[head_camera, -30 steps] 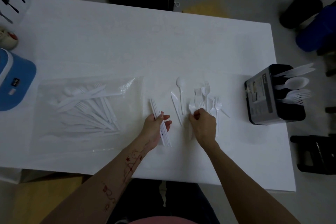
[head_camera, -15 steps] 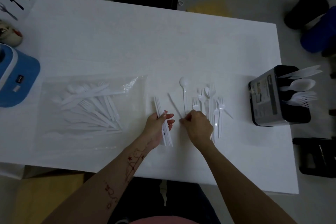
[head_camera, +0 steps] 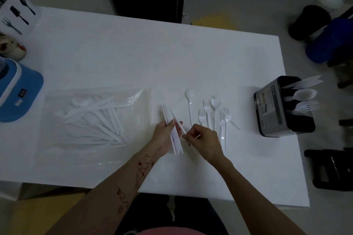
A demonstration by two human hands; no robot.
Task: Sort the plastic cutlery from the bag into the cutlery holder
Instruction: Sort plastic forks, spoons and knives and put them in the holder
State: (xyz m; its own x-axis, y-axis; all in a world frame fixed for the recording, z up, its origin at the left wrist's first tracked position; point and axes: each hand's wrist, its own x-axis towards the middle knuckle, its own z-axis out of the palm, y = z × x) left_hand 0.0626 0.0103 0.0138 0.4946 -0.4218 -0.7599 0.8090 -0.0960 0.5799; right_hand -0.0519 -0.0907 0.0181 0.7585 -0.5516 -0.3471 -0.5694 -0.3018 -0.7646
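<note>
My left hand (head_camera: 165, 135) grips a bundle of white plastic knives (head_camera: 172, 129) held on edge above the white table (head_camera: 133, 59). My right hand (head_camera: 204, 141) pinches a single white knife (head_camera: 178, 123) and holds it against that bundle. To the right lie a white spoon (head_camera: 190, 101) and several white forks (head_camera: 214, 114) on the table. A clear plastic bag (head_camera: 91, 120) with several more pieces lies flat at the left. The black cutlery holder (head_camera: 277, 108) stands at the right edge, with knives, spoons and forks sticking out.
A blue and white appliance (head_camera: 17, 91) sits at the left table edge, with a white box printed with cutlery icons (head_camera: 17, 11) behind it. Dark containers (head_camera: 309, 23) and a black stool (head_camera: 330, 168) stand on the floor to the right.
My right hand has picked up the loose knife from the table and carried it left to the bundle in my left hand. The left hand has hardly moved.
</note>
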